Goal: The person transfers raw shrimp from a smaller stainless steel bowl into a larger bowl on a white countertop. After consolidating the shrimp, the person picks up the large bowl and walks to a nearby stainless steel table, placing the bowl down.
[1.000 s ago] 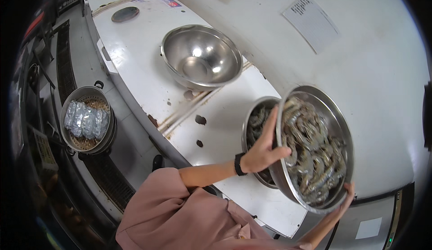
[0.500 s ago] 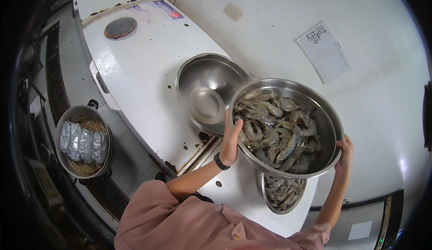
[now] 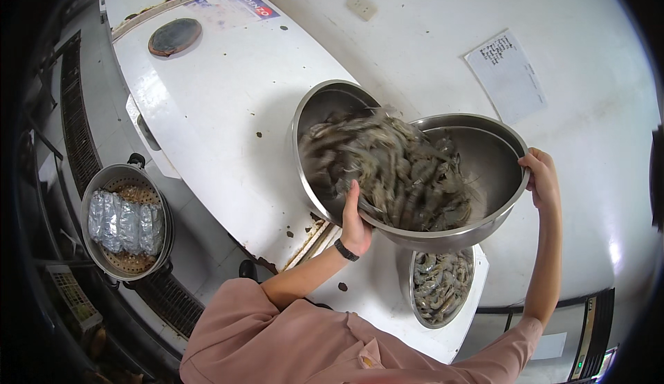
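Raw grey shrimp, partly smeared by motion, slide leftward out of a tilted steel mixing bowl into a second steel bowl at its left. My right hand grips the tilted bowl's raised right rim, fingers curled over it. At its lower left rim, my left hand is closed on the wall, thumb up beside the shrimp; most of its fingers are hidden beneath. The second bowl stands on the white freezer lid. Below the tilted bowl sits another steel bowl with more shrimp.
On the floor at left stands a perforated steamer pot holding several foil-wrapped rolls. A dark round disc lies on the freezer's far part. The wall at right carries a handwritten paper and an outlet plate.
My right hand has lifted its side of the bowl, tipping it left. Shrimp that lay inside it now pour into the left bowl, which had nothing in it.
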A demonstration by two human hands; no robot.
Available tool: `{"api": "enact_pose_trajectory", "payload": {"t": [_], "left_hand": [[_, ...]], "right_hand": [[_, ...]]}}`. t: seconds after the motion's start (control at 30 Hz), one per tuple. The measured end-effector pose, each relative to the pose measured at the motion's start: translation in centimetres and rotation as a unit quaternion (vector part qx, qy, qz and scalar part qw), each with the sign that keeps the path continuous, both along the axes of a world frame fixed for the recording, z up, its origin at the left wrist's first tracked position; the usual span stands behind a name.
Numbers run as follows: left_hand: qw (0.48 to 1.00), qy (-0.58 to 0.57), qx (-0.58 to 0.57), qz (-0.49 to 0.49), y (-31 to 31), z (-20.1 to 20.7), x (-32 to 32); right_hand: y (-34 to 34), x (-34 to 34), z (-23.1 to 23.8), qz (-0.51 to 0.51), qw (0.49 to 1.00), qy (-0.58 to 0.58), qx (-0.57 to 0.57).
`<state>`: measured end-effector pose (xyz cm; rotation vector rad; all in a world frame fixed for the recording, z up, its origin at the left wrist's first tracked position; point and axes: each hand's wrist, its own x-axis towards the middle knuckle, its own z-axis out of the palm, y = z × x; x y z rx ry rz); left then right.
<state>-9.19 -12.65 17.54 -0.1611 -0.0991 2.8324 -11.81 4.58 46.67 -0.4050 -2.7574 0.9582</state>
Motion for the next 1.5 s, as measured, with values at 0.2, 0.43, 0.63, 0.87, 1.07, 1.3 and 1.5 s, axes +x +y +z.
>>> {"api": "enact_pose_trajectory", "payload": {"t": [0.2, 0.43, 0.63, 0.87, 1.07, 1.3, 1.5], "left_hand": [[0.998, -0.012, 0.014, 0.068, 0.5, -0.2, -0.3], [0.997, -0.039, 0.070, -0.003, 2.8, -2.7, 1.6], [0.984, -0.023, 0.124, -0.123, 6.0, -2.4, 2.6], [0.974, 0.011, 0.124, -0.190, 7.1, -1.7, 2.6], [0.969, 0.035, 0.114, -0.216, 7.8, -0.3, 2.6], [0.921, 0.256, -0.246, -0.161, 6.8, 1.5, 4.7], [0.192, 0.427, -0.840, 0.274, 1.4, -2.2, 5.8]], "right_hand": [[-1.9, -3.0, 1.1, 0.037, 0.998, -0.001, 0.048], [-6.5, -5.7, 2.1, 0.083, 0.984, -0.032, 0.155], [-10.8, -6.3, 3.4, 0.125, 0.953, 0.009, 0.277], [-13.9, -4.8, 3.9, 0.135, 0.915, 0.092, 0.369], [-12.9, -3.2, 4.5, 0.112, 0.865, 0.174, 0.457], [-0.5, 1.6, 8.3, 0.013, 0.916, 0.112, 0.385], [21.3, 12.5, 3.2, -0.026, 0.987, 0.161, -0.013]]}}
